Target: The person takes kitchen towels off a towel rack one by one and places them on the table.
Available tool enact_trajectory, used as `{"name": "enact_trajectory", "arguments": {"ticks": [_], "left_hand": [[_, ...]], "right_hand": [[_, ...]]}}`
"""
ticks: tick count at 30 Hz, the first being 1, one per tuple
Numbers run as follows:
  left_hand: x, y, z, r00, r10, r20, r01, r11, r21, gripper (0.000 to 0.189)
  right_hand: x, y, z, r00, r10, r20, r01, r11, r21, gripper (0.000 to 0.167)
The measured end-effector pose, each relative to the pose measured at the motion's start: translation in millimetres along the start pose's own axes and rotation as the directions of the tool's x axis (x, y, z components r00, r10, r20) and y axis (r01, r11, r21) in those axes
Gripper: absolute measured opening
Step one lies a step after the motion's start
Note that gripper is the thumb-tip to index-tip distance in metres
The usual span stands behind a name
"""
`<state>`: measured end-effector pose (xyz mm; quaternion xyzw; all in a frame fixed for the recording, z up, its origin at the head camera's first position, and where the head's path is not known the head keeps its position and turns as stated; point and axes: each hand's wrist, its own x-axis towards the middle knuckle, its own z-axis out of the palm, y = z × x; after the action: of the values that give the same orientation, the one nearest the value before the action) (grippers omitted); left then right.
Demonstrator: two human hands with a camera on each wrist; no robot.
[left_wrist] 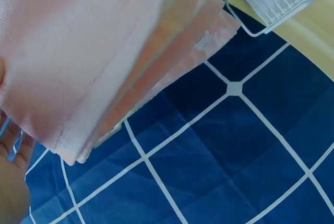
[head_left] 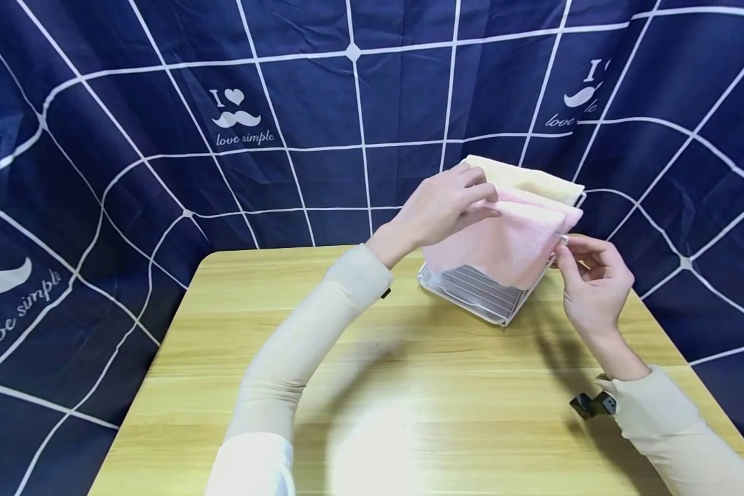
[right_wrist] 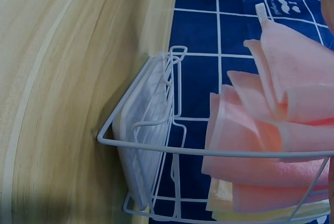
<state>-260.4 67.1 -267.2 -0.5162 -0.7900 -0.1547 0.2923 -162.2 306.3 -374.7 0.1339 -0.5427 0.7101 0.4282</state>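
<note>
Over a white wire rack (head_left: 471,293) hang a pink towel (head_left: 511,241) in front and a pale yellow towel (head_left: 523,179) behind it. My left hand (head_left: 446,203) grips the front pink towel near its top left edge, with the fingers bent over the cloth. At the rack's right side, my right hand (head_left: 595,279) pinches the wire frame between thumb and fingers, beside the towel's right edge. Several pink folds (right_wrist: 250,140) show in the right wrist view, layered over the yellow cloth (right_wrist: 224,195). The front towel hides much of the rack in the head view.
The rack stands toward the back right of a wooden table (head_left: 273,296). A white tray (right_wrist: 136,145) sits at the rack's base. Dark blue cloth (head_left: 310,103) with white grid lines hangs behind and along the sides. A black wrist device (head_left: 592,405) is on the right sleeve.
</note>
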Motion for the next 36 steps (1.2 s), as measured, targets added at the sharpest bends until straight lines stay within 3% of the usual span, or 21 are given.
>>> {"name": "enact_trajectory", "arguments": {"ticks": [6, 20, 27, 36], "left_hand": [[-6.7, -3.0, -9.8, 0.999, -0.032, -0.008, 0.032, 0.999, -0.004, 0.027], [-24.2, -11.7, -37.4, 0.994, -0.016, -0.113, 0.015, 1.0, -0.007, 0.027], [-34.1, -16.8, -49.9, 0.982, 0.008, -0.188, -0.011, 1.0, -0.015, 0.025], [-47.1, -22.9, -68.3, 0.969, -0.012, -0.245, 0.01, 1.0, -0.009, 0.025]], "right_hand": [[-0.8, 1.1, -0.6, 1.0, 0.005, -0.001, -0.005, 1.0, 0.004, 0.016], [-0.4, -0.7, -0.5, 1.0, 0.015, 0.007, -0.015, 1.0, 0.004, 0.016], [0.4, -0.6, -1.1, 1.0, 0.015, 0.019, -0.015, 1.0, 0.013, 0.017], [1.3, -0.2, -2.4, 1.0, 0.011, 0.017, -0.011, 1.0, 0.0, 0.017]]}}
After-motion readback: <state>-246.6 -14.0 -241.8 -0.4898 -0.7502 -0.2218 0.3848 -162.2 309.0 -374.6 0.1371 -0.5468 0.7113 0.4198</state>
